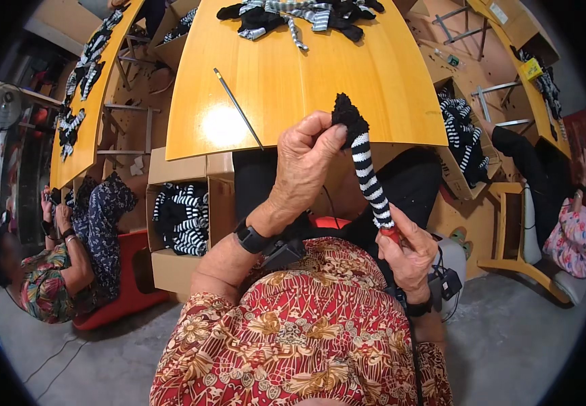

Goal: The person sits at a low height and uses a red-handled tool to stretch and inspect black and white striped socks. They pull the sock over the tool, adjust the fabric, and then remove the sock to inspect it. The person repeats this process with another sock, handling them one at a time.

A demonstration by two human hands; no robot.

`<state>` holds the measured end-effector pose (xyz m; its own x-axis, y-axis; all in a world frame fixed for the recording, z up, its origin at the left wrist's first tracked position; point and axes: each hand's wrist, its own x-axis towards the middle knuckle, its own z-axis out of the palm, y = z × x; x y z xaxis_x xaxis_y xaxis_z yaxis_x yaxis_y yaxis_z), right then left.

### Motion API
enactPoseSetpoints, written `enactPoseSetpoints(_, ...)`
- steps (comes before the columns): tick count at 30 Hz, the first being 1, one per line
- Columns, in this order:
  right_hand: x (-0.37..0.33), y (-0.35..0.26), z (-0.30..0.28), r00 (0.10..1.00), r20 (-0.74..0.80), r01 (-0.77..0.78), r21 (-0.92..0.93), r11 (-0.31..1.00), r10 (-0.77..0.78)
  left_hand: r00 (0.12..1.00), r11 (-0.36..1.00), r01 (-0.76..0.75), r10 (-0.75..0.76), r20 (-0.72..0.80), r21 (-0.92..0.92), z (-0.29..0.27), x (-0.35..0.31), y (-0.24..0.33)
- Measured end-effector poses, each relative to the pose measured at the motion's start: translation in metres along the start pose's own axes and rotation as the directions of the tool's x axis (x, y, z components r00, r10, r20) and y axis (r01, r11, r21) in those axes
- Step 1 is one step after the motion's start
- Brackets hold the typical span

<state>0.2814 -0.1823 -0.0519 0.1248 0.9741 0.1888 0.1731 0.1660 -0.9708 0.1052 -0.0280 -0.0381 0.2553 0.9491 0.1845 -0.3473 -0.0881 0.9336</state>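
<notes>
A narrow black-and-white striped knitted tube (pixel 366 172) with a black ruffled end is stretched upright in front of my body, just off the table's near edge. My left hand (pixel 310 152) pinches its black end between thumb and fingers. Lower down, my right hand (pixel 408 254) is closed at the tube's white end. A small red part (pixel 390 234) shows there between the fingers; its kind is mostly hidden by the hand. On the wooden table (pixel 293 88) lies a thin dark rod (pixel 237 107) with a yellowish tip, pointing toward my left forearm.
Striped and black knitted pieces (pixel 299 17) are heaped at the table's far end. Cardboard boxes of similar pieces stand on the floor at left (pixel 181 220) and right (pixel 465 139). Seated people work at side tables, one at left (pixel 62 264), another at far right (pixel 570 230).
</notes>
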Motion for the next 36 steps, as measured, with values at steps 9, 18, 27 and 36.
enactPoseSetpoints(9, 0.008, -0.006, -0.009, 0.993, 0.115, 0.015, -0.144, 0.989, 0.002, 0.998, 0.957, 0.041, -0.053, -0.037, -0.287, -0.017, 0.004, -0.008)
enactPoseSetpoints(18, -0.003, 0.008, 0.009, 1.000, 0.022, -0.008, -0.049, 0.999, 0.009, 0.998, 0.970, 0.036, -0.048, -0.045, -0.242, -0.005, 0.000, -0.007)
enactPoseSetpoints(27, 0.020, -0.004, -0.008, 0.986, 0.160, 0.094, -0.253, 0.963, -0.054, 0.990, 0.962, 0.128, -0.137, -0.019, -0.242, -0.019, -0.005, -0.019)
enactPoseSetpoints(36, 0.020, -0.008, -0.003, 0.970, 0.158, 0.219, -0.249, 0.943, -0.184, 0.997, 0.988, 0.056, -0.048, 0.059, -0.143, -0.028, 0.000, -0.009)
